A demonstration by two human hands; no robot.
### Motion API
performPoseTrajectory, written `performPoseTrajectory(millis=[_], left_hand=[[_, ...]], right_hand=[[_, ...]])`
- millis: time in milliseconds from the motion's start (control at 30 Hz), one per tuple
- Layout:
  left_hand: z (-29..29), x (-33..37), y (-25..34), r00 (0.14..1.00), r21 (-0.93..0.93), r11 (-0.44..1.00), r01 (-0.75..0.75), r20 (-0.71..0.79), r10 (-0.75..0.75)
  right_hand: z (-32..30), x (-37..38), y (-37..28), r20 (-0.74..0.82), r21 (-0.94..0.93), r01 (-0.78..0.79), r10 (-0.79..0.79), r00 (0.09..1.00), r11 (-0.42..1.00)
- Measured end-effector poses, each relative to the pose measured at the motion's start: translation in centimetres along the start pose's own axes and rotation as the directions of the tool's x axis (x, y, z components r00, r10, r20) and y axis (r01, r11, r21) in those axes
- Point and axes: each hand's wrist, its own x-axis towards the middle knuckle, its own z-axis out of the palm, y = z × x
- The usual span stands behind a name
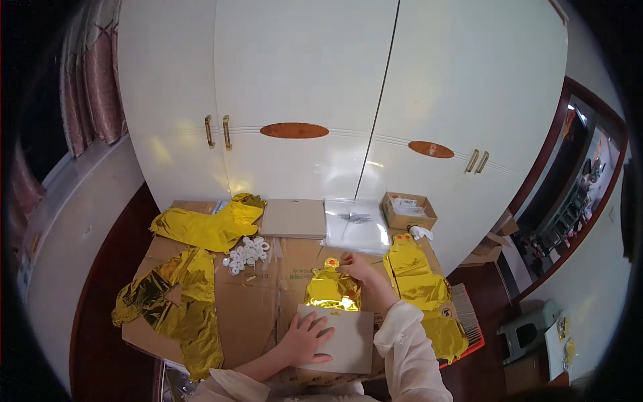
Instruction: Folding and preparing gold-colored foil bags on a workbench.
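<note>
My left hand [308, 338] lies flat with spread fingers on a pale grey card [348, 342] near the table's front edge. Beyond the card's far edge, a shiny flat gold foil piece [333, 288] sticks out, with a red-marked narrow tip at its top. My right hand [358, 266] reaches over to that tip, its fingers pinched together at the foil's upper right edge. The card covers the near part of the foil. Both hands work over a brown cardboard surface [248, 315].
Crumpled gold foil [194, 281] and yellow foil [214, 224] lie left, beside white rings [246, 254]. A grey card stack [293, 218], clear plastic sleeves [356, 224] and a small carton [410, 211] line the back. More gold foil pieces [418, 278] lie right, by thin brown sticks [467, 315].
</note>
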Motion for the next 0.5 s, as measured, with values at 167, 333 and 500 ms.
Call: performPoseTrajectory(millis=[167, 333, 500], left_hand=[[0.1, -0.2, -0.1, 0.996, -0.008, 1.0, -0.017, -0.088, 0.016], [0.1, -0.1, 0.0, 0.99, 0.001, 0.999, -0.035, -0.14, 0.035], [-0.1, 0.0, 0.0, 0.992, 0.019, 0.999, -0.032, -0.124, 0.034]], right_hand=[[-0.4, 0.0, -1.1, 0.208, -0.006, -0.049, 0.05, 0.977, 0.999], [-0.9, 0.9, 0.4, 0.267, -0.251, 0.103, -0.033, 0.963, 0.963], [0.0, 1.1, 0.2, 0.306, -0.023, 0.131, -0.117, 0.945, 0.991]])
